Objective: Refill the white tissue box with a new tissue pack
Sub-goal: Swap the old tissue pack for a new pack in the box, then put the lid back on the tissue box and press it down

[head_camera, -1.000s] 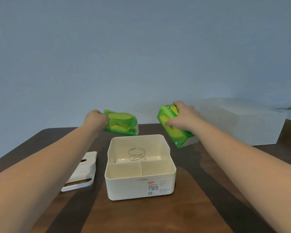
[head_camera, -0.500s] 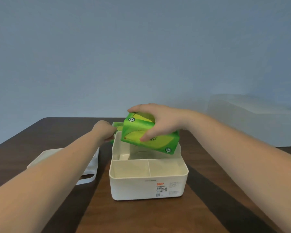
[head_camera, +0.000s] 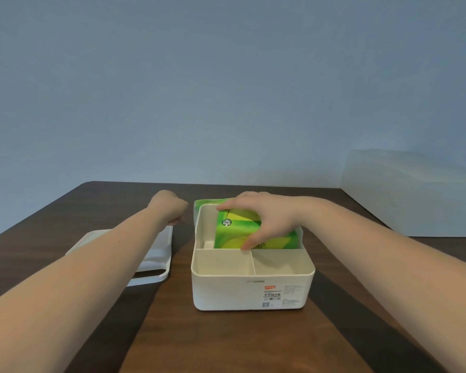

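The white tissue box stands open on the dark wooden table. Its two front compartments hold nothing. My right hand grips a green tissue pack from above, and the pack sits tilted in the rear compartment with its left end raised. My left hand hovers just left of the box's back corner with its fingers curled. A second green pack lies behind the box, mostly hidden by the rim, with a narrow gap between it and my left hand.
The box's white lid lies flat on the table to the left of the box, partly under my left forearm. A large white container stands at the back right. A blue wall rises behind the table.
My right hand has lowered its green pack from above the box into the rear compartment. My left hand has set the other pack down behind the box and drawn slightly away.
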A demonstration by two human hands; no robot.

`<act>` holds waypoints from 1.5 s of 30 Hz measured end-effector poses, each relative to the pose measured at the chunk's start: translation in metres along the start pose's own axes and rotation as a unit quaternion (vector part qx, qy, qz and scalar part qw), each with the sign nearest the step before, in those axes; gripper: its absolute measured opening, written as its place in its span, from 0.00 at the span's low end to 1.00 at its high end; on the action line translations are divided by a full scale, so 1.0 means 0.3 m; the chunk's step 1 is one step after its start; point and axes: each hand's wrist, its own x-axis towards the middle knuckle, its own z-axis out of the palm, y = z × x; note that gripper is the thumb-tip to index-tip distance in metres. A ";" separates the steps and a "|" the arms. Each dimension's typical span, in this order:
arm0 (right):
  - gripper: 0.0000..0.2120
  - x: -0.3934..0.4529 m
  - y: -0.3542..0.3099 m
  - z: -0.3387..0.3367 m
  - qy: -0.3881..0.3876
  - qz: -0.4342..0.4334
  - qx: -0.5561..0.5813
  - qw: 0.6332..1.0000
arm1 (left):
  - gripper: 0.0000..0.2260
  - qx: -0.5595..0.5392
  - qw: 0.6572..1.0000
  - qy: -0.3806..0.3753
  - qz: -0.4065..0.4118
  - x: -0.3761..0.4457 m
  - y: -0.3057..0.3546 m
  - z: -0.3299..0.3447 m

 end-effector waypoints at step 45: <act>0.21 0.344 -0.562 0.074 -0.012 0.211 0.198 0.957 | 0.06 0.008 0.989 0.121 -0.086 -0.214 -0.326 -0.418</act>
